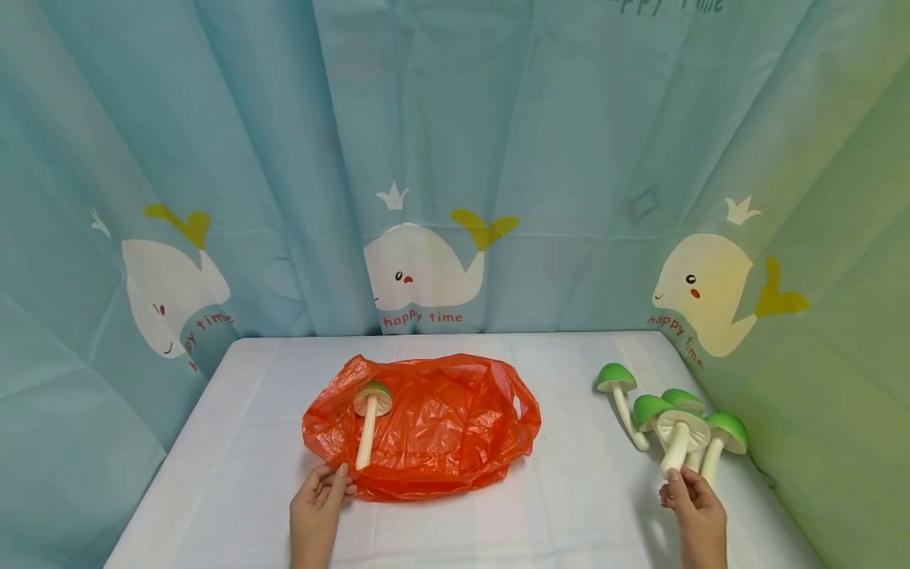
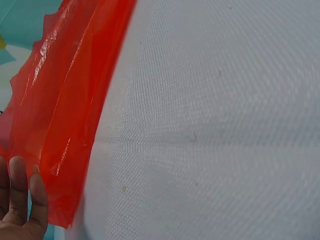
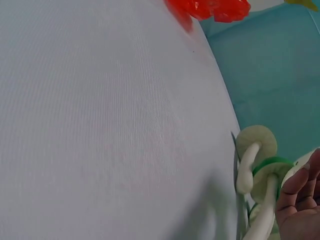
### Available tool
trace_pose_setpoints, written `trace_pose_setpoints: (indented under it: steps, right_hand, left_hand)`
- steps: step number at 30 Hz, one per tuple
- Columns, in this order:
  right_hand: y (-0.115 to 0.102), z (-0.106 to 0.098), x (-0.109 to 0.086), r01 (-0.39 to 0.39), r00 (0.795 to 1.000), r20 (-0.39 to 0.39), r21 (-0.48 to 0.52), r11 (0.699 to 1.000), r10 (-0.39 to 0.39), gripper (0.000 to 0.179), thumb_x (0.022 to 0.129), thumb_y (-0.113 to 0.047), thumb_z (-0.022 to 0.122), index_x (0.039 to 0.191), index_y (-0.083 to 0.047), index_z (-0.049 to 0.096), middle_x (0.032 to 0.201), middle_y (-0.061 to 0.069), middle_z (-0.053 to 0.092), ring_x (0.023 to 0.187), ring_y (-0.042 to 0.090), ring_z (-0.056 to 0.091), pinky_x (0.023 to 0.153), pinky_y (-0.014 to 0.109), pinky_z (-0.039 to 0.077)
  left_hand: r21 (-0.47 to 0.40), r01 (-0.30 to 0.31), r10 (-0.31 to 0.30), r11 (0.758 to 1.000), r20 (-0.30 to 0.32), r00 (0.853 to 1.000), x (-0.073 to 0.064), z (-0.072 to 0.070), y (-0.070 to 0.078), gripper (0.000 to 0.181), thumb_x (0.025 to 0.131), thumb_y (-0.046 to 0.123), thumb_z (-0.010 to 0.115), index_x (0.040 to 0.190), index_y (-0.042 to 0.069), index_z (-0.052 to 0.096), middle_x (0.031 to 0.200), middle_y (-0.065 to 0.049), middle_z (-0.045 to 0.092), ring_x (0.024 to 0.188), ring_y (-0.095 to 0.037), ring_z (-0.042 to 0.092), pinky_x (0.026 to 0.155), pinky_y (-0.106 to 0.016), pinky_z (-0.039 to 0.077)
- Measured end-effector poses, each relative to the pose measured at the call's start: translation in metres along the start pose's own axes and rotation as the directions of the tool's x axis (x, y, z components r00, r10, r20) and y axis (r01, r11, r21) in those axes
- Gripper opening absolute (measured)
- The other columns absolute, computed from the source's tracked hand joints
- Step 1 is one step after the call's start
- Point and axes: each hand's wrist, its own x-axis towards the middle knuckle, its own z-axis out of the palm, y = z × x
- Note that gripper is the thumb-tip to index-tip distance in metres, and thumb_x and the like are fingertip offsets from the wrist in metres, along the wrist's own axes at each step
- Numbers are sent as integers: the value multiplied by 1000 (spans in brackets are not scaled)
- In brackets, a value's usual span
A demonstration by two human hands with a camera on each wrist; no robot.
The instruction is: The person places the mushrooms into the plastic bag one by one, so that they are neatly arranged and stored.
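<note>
A red plastic bag (image 1: 448,419) lies spread open on the white table, with one green-capped toy mushroom (image 1: 366,431) inside its left part. At the bag's near left corner, my left hand (image 1: 317,506) pinches the rim between thumb and fingers. On the right side of the table, my right hand (image 1: 698,510) holds another toy mushroom (image 1: 678,442) by the end of its pale stem, cap away from me. Behind and beside it lie several more green-capped mushrooms (image 1: 617,379), partly overlapping. The right wrist view shows some of their pale stems (image 3: 247,172) near my right hand (image 3: 302,200).
The white tabletop (image 1: 569,506) runs between the bag and the mushrooms. A blue-green curtain (image 1: 455,158) printed with whales stands behind the table and along both sides, close to the mushrooms on the right.
</note>
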Motion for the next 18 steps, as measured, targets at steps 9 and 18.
trace_pose_setpoints:
  steps: [9,18]
  right_hand:
    - [-4,19,-7,-20,1000,22,-7,1000,20,5,93,-12,61,96,-14,58,75,0,58,65,5,54,55,14,47]
    - [-8,28,-11,4,999,40,5,1000,-4,4,93,-9,60,96,-9,58,74,2,58,65,7,53,56,15,47]
  left_hand:
    - [3,10,-10,1000,4,1000,0,0,-1,28,95,19,59,105,-7,56,85,-14,61,69,-10,63,65,-22,56]
    - [10,24,-24,1000,7,1000,0,0,0,27,95,19,58,107,-6,56,86,-14,61,70,-11,63,66,-23,56]
